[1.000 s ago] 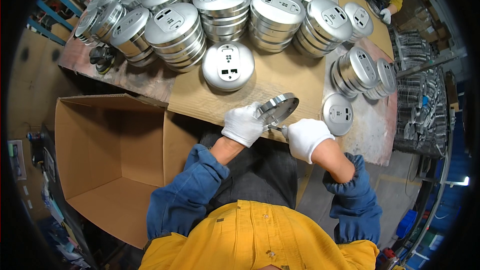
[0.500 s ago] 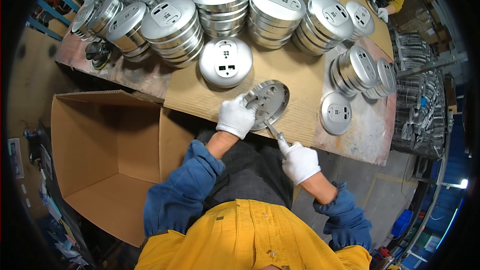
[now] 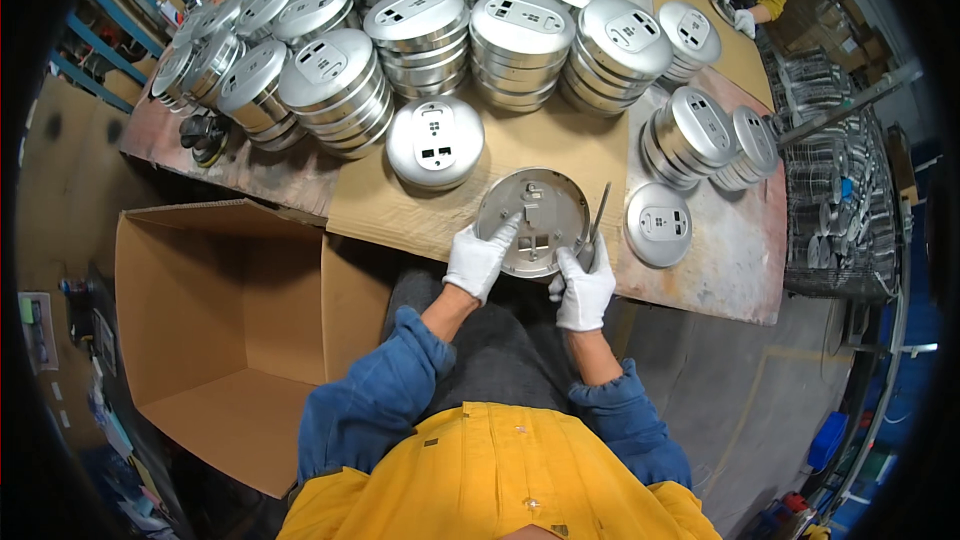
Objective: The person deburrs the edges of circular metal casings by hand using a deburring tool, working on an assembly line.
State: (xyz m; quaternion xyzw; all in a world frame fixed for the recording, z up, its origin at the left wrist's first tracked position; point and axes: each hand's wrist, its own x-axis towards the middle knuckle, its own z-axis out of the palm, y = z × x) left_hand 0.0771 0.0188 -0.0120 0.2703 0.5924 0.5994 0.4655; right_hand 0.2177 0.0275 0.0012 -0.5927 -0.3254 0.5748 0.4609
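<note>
Left hand (image 3: pixel 480 258), in a white glove, grips the near-left rim of a round grey metal disc with cut-outs in its face (image 3: pixel 533 221), fingers curled over the edge. Right hand (image 3: pixel 584 287), also gloved in white, closes around a thin metal rod-like tool (image 3: pixel 598 213) that rises past the disc's right rim, while its fingers touch the disc's lower right edge. That disc lies on a sheet of brown cardboard (image 3: pixel 380 210) at the near edge of the counter (image 3: pixel 720 260). Just beyond it sits a domed silver round cover (image 3: pixel 435 143), and another flat silver round cover (image 3: pixel 658 224) rests to the right. Stacks of similar silver covers (image 3: pixel 420 30) crowd the far side. An open brown cardboard box (image 3: pixel 200 340) stands to the left, below the counter.
</note>
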